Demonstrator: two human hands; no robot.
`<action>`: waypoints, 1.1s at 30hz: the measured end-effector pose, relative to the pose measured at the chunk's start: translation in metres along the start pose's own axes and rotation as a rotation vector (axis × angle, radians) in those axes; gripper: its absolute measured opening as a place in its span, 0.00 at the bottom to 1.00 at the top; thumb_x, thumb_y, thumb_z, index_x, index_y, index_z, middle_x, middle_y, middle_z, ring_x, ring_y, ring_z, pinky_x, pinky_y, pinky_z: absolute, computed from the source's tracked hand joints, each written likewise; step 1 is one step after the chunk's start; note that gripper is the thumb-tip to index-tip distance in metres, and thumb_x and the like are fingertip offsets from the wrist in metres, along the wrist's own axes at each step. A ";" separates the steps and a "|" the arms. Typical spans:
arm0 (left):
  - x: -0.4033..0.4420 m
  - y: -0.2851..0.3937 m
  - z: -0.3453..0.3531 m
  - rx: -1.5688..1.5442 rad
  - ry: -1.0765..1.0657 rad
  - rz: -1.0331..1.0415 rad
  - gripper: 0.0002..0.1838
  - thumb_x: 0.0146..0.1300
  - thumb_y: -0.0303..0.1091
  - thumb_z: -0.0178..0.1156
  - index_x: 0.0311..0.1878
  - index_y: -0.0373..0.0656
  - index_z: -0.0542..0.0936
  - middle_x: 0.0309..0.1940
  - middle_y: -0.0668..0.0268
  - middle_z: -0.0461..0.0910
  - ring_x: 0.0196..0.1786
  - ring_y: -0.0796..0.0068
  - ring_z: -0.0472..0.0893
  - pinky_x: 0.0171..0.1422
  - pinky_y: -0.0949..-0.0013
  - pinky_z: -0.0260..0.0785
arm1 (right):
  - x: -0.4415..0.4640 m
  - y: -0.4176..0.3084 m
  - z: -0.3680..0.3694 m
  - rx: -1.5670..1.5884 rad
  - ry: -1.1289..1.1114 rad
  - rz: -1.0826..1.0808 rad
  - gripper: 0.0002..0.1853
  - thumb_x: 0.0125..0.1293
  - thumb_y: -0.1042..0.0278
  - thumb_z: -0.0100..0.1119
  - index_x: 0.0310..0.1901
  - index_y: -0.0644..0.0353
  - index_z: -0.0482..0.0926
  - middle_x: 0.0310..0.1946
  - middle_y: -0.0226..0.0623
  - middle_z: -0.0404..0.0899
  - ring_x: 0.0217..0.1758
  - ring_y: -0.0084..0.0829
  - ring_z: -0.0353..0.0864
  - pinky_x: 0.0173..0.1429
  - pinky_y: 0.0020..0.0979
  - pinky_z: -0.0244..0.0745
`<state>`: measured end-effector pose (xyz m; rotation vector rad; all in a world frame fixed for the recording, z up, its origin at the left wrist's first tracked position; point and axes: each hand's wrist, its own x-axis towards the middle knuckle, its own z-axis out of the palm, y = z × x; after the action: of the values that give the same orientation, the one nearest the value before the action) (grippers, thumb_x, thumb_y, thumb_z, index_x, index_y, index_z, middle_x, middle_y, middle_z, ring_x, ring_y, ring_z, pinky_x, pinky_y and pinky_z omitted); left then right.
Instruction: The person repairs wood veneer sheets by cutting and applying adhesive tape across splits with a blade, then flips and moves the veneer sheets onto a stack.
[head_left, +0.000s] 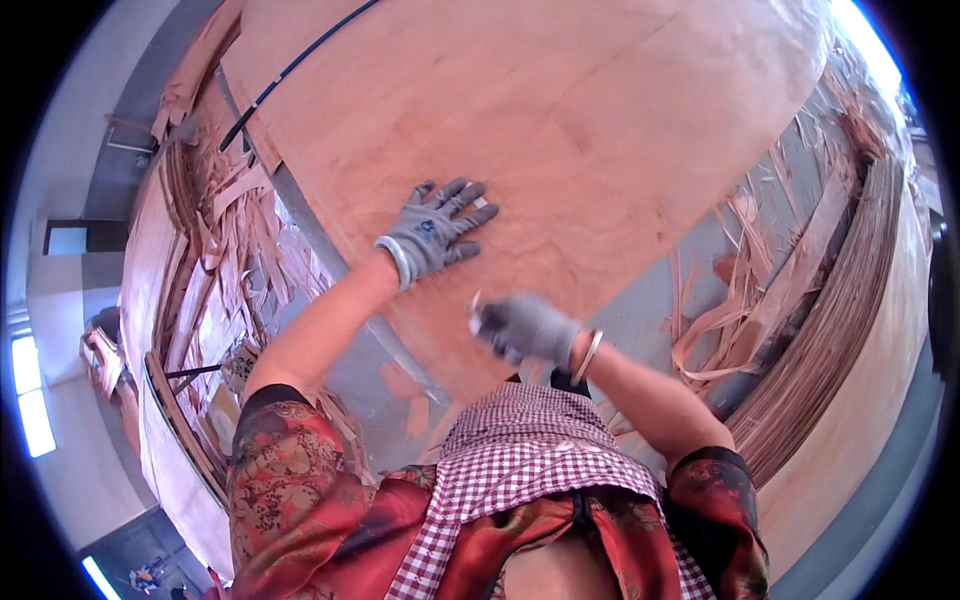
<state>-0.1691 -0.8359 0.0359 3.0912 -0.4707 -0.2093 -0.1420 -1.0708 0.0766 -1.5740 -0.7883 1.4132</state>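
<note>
A large, thin sheet of reddish wood veneer [560, 130] lies in front of me. My left hand [435, 228], in a grey glove with dark fingertips, rests on it with the fingers spread. A small whitish piece shows by its fingertips. Nearer my body, over the sheet's near end, is my right hand [530, 330], also gloved and blurred by motion. Its fingers are curled, and a small pale thing shows at them, too blurred to name. A bracelet circles the right wrist.
Stacked veneer sheets [840, 310] curve along the right, beside torn strips [745, 300]. More scraps [235, 215] and stacks are at the left. A thin dark rod [290, 68] crosses the sheet's upper left corner. Grey floor [640, 320] shows beside the sheet.
</note>
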 end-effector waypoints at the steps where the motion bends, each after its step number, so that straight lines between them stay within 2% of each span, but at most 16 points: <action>1: 0.001 0.001 0.001 0.044 -0.045 -0.019 0.32 0.63 0.57 0.48 0.70 0.62 0.60 0.73 0.64 0.53 0.74 0.60 0.54 0.72 0.46 0.45 | -0.018 -0.004 0.008 -0.200 -0.079 -0.104 0.08 0.60 0.73 0.54 0.39 0.65 0.77 0.25 0.38 0.79 0.24 0.26 0.78 0.29 0.31 0.72; 2: 0.001 0.002 0.000 0.064 -0.074 -0.034 0.32 0.63 0.57 0.48 0.70 0.62 0.60 0.73 0.64 0.53 0.74 0.60 0.53 0.72 0.45 0.45 | -0.040 0.005 0.008 -0.195 -0.156 -0.113 0.10 0.60 0.70 0.56 0.40 0.67 0.77 0.25 0.43 0.80 0.25 0.29 0.79 0.31 0.33 0.73; 3: 0.001 0.003 -0.001 0.081 -0.100 -0.046 0.32 0.64 0.57 0.47 0.70 0.62 0.59 0.73 0.65 0.52 0.74 0.60 0.52 0.72 0.45 0.45 | -0.060 0.007 -0.003 -0.089 -0.298 0.003 0.12 0.60 0.69 0.59 0.44 0.66 0.77 0.26 0.39 0.80 0.25 0.27 0.79 0.32 0.31 0.73; 6: 0.005 0.011 -0.007 0.108 -0.177 -0.098 0.33 0.64 0.56 0.47 0.71 0.62 0.56 0.74 0.66 0.49 0.75 0.60 0.50 0.72 0.44 0.46 | -0.135 0.080 -0.049 0.093 -0.103 0.037 0.15 0.64 0.70 0.56 0.51 0.65 0.75 0.32 0.30 0.80 0.30 0.18 0.76 0.33 0.23 0.73; 7: 0.004 0.013 -0.008 0.105 -0.187 -0.110 0.33 0.64 0.56 0.48 0.71 0.62 0.56 0.74 0.66 0.49 0.75 0.60 0.50 0.71 0.44 0.46 | -0.165 0.084 -0.071 0.240 0.007 0.152 0.15 0.65 0.70 0.55 0.52 0.65 0.75 0.33 0.30 0.79 0.31 0.16 0.75 0.33 0.21 0.72; 8: 0.005 0.015 -0.010 0.103 -0.197 -0.122 0.33 0.64 0.55 0.48 0.71 0.62 0.56 0.74 0.66 0.48 0.75 0.60 0.50 0.71 0.43 0.46 | -0.193 0.080 -0.097 0.191 0.131 0.270 0.14 0.65 0.70 0.54 0.51 0.64 0.76 0.30 0.28 0.78 0.30 0.15 0.73 0.32 0.21 0.71; 10: 0.014 0.025 -0.029 0.011 -0.212 -0.186 0.29 0.64 0.53 0.49 0.68 0.59 0.63 0.71 0.62 0.56 0.73 0.58 0.55 0.72 0.48 0.49 | -0.234 0.107 -0.152 -0.207 0.314 0.320 0.11 0.64 0.68 0.55 0.46 0.61 0.78 0.27 0.34 0.80 0.27 0.25 0.79 0.32 0.28 0.73; 12: 0.036 0.036 -0.050 -0.106 -0.284 -0.280 0.27 0.64 0.51 0.49 0.65 0.55 0.68 0.68 0.59 0.61 0.72 0.57 0.58 0.72 0.51 0.50 | -0.260 0.116 -0.210 -0.701 0.505 0.167 0.08 0.61 0.66 0.57 0.40 0.57 0.80 0.28 0.44 0.80 0.29 0.43 0.81 0.33 0.38 0.74; 14: 0.063 0.045 -0.037 -0.119 0.021 -0.327 0.26 0.65 0.51 0.49 0.63 0.50 0.71 0.66 0.58 0.65 0.70 0.57 0.60 0.72 0.52 0.50 | -0.259 0.073 -0.251 -0.905 0.655 0.145 0.07 0.60 0.65 0.57 0.37 0.55 0.80 0.32 0.50 0.78 0.35 0.53 0.77 0.37 0.46 0.73; 16: 0.097 0.053 -0.023 -0.101 0.228 -0.397 0.27 0.65 0.51 0.49 0.62 0.46 0.71 0.66 0.58 0.65 0.70 0.58 0.60 0.73 0.53 0.49 | -0.233 0.032 -0.290 -0.993 0.653 0.171 0.08 0.60 0.66 0.56 0.39 0.54 0.80 0.32 0.48 0.79 0.36 0.51 0.78 0.39 0.46 0.73; 18: 0.146 0.053 -0.016 -0.045 0.345 -0.497 0.29 0.66 0.52 0.48 0.64 0.42 0.69 0.67 0.58 0.63 0.71 0.59 0.59 0.74 0.54 0.47 | -0.192 0.002 -0.327 -1.045 0.676 -0.096 0.09 0.61 0.66 0.55 0.42 0.53 0.81 0.33 0.47 0.79 0.38 0.50 0.78 0.41 0.45 0.73; 20: 0.189 0.046 -0.008 -0.018 0.391 -0.533 0.31 0.67 0.52 0.46 0.67 0.42 0.64 0.70 0.59 0.59 0.72 0.59 0.57 0.75 0.52 0.42 | -0.142 -0.025 -0.358 -1.085 0.680 -0.296 0.10 0.61 0.67 0.56 0.43 0.57 0.80 0.26 0.49 0.78 0.29 0.45 0.79 0.32 0.39 0.71; 22: 0.219 0.042 -0.001 0.016 0.395 -0.578 0.32 0.67 0.52 0.45 0.69 0.43 0.62 0.71 0.60 0.57 0.73 0.59 0.55 0.75 0.50 0.40 | -0.086 -0.063 -0.376 -0.929 0.611 -0.045 0.13 0.64 0.64 0.53 0.49 0.51 0.79 0.33 0.45 0.81 0.34 0.44 0.80 0.40 0.38 0.75; 24: 0.227 0.043 0.005 -0.013 0.332 -0.586 0.32 0.68 0.52 0.45 0.69 0.43 0.61 0.71 0.61 0.57 0.73 0.59 0.55 0.75 0.48 0.39 | -0.035 -0.074 -0.396 -0.479 0.547 0.005 0.12 0.65 0.66 0.53 0.49 0.52 0.79 0.28 0.36 0.81 0.27 0.27 0.78 0.33 0.28 0.72; 27: 0.225 0.040 -0.003 -0.052 0.267 -0.591 0.32 0.67 0.50 0.45 0.70 0.43 0.59 0.71 0.60 0.56 0.73 0.58 0.55 0.75 0.46 0.38 | 0.030 -0.056 -0.432 -0.156 0.338 -0.043 0.13 0.65 0.68 0.53 0.50 0.57 0.77 0.25 0.25 0.76 0.20 0.13 0.66 0.24 0.18 0.60; 33: 0.276 0.033 -0.028 -0.178 0.387 -0.500 0.28 0.65 0.42 0.51 0.65 0.38 0.65 0.66 0.56 0.64 0.70 0.56 0.61 0.73 0.52 0.48 | 0.072 -0.015 -0.480 -0.069 0.287 0.111 0.12 0.62 0.69 0.56 0.46 0.61 0.73 0.24 0.30 0.75 0.23 0.19 0.70 0.25 0.21 0.64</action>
<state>0.0860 -0.9496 0.0282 2.9023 0.3140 0.3257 0.3427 -1.0885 0.0554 -1.8475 -0.5906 1.2101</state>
